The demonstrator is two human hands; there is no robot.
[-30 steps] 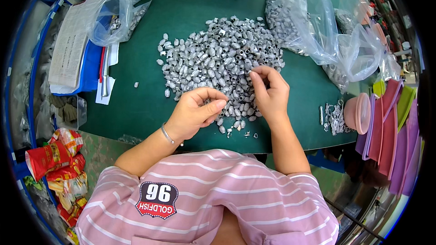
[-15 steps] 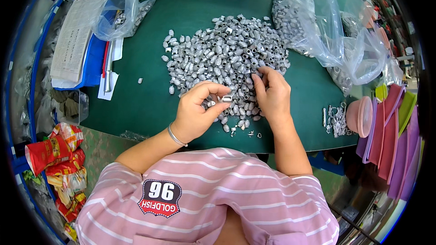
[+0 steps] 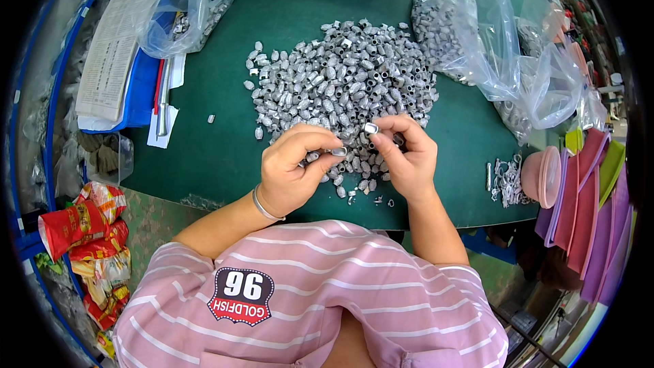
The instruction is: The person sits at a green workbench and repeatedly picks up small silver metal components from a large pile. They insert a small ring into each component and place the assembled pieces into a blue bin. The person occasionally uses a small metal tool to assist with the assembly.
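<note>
The fingers (image 3: 315, 138) of the left hand (image 3: 286, 170) are pinched nearly shut, with one small metal piece (image 3: 338, 152) held at the tips of the thumb and pointing finger. Another grey bit (image 3: 312, 157) peeks out behind the thumb, inside the curled fingers. The right hand (image 3: 415, 163) pinches too, its thumb and pointing finger close together, and a second metal piece (image 3: 370, 128) sticks out past their tips. The two pieces are near each other but do not touch. Both are tiny, shiny and silver. The one on the right shows a bright, pale face with soft corners. Both hands are over the near side of a big pile (image 3: 347, 61) of grey, bumpy beads on the green table (image 3: 218, 48). Many beads are fat in the middle, and some show round, dark holes.
</note>
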